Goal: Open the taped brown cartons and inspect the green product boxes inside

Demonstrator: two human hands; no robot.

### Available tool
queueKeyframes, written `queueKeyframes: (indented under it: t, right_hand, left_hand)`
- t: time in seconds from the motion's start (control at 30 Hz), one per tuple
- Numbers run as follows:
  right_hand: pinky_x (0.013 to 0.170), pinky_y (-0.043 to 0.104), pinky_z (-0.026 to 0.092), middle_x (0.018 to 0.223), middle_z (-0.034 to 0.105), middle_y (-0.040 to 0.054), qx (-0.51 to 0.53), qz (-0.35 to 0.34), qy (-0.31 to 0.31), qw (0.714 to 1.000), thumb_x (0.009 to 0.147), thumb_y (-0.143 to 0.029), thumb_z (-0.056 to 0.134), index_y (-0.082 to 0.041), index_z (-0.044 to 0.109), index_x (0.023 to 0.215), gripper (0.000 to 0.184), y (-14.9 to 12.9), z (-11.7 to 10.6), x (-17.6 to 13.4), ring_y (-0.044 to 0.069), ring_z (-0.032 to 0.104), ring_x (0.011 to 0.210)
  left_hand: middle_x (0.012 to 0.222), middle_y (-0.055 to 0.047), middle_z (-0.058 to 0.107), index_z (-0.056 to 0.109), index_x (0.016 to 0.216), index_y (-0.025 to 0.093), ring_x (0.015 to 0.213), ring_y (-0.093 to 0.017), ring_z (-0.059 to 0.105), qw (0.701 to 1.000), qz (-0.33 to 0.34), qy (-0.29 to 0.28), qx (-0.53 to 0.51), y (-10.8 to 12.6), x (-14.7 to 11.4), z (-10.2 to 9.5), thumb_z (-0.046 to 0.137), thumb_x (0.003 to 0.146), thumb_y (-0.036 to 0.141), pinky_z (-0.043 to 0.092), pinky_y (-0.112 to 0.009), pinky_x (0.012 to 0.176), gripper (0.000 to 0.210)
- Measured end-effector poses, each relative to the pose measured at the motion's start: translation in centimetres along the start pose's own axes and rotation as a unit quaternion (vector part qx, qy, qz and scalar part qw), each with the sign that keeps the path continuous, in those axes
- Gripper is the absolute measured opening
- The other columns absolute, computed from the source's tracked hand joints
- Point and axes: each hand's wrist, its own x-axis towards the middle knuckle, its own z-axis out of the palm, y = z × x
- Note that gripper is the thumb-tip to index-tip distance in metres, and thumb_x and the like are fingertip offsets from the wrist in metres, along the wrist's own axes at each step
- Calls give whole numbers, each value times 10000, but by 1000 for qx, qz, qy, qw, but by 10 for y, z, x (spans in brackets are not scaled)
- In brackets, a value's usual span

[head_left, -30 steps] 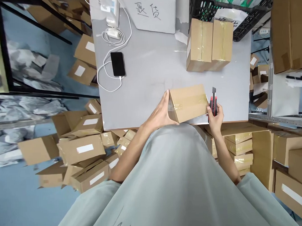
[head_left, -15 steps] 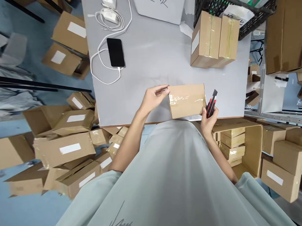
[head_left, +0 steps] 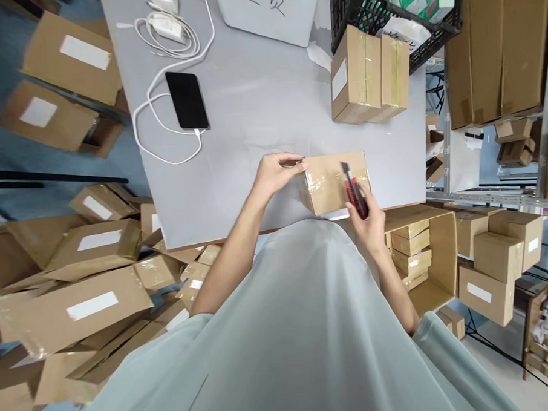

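A small taped cardboard box (head_left: 325, 194) sits at the table's front edge, right before my body. My left hand (head_left: 275, 172) holds its upper left corner, thumb against the edge and fingers stretched along the far side. Over the box's right part, my right hand (head_left: 368, 219) is closed round a black and red box cutter (head_left: 356, 196), whose dark tip points away from me. The cutter hides part of the shiny tape on the box; whether its tip touches the cardboard I cannot tell.
Two taped boxes (head_left: 363, 74) stand at the back right beside a black crate (head_left: 383, 10). A phone (head_left: 187, 100) with a white cable lies on the left of the table (head_left: 251, 97). Cartons (head_left: 96, 304) are heaped at left; an open carton (head_left: 442, 259) holds smaller boxes at right.
My right hand has brought the box cutter leftward from beside the box to over its right part. The left hand stays at the corner. The whole view has turned slightly.
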Motion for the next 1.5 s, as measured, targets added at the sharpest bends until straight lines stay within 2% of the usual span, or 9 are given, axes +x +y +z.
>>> queueKeyframes:
  t: [0.1,0.27,0.4,0.8,0.97,1.07,1.17,1.33,1.5]
  right_hand:
    - [1210,434,596,1600,725,102,-2,-28,-89,996,1117,-408,594,-270,559,1708,607,-31,8,-6,276,726,1438]
    - [1153,428,615,1430,812,111,-61,-28,-139,988,1141,-304,504,-248,562,1716,581,-57,17,-8,287,776,1330]
    - [1063,405,624,1342,829,129,-115,-16,-155,981,1156,-279,452,-238,540,1732,584,-69,19,-9,301,802,1212]
    - [943,368,590,1229,810,152,-225,9,-182,957,1167,-261,376,-193,450,1783,624,-105,23,-9,293,788,1038]
    - [914,381,619,1254,778,169,-319,53,-207,923,1192,-247,348,-246,376,1823,632,-130,29,-13,290,804,992]
    - [871,380,651,1279,759,191,-388,86,-215,892,1145,-151,369,-258,261,1859,730,-145,39,-19,264,814,914]
    - [862,374,670,1264,752,199,-416,100,-227,875,1097,-87,411,-245,193,1871,819,-155,50,-19,243,820,875]
    - [868,361,674,1246,756,205,-428,98,-234,868,1103,-87,429,-227,215,1865,804,-166,59,-8,253,837,930]
    - [872,367,660,1213,790,233,-439,75,-243,862,1124,-125,449,-206,340,1829,719,-175,44,1,284,833,993]
  left_hand:
    - [1166,-131,886,910,1017,204,1145,-352,825,1000,-8,-17,9,4,2,-2,1025,693,530,653,-469,1077,473]
    - [1149,-126,889,909,1010,199,1136,-339,827,999,2,-33,15,4,4,-3,1022,696,535,646,-457,1091,473]
    - [1144,-121,890,907,995,208,1117,-340,830,999,13,-35,14,1,7,-2,1014,689,559,654,-462,1068,479]
    - [1152,-115,887,896,1013,208,1115,-322,824,999,27,-45,6,-4,7,-2,979,718,536,653,-432,1054,449]
    - [1155,-115,886,892,1014,205,1101,-308,821,998,24,-49,11,-5,7,-2,979,716,523,650,-415,1042,444]
    - [1139,-106,886,891,1013,210,1083,-297,819,998,23,-51,13,-5,7,-2,970,727,493,649,-403,1030,410]
    - [1137,-97,887,892,1010,214,1068,-283,820,998,28,-52,15,-6,8,-1,944,751,451,645,-392,1028,355]
    - [1127,-81,889,896,1009,224,1055,-273,818,998,31,-40,27,-7,9,1,915,768,421,643,-384,1016,311]
    - [1126,-63,892,903,1025,231,1039,-270,817,998,30,-26,53,-5,3,4,880,786,380,636,-376,1007,282]
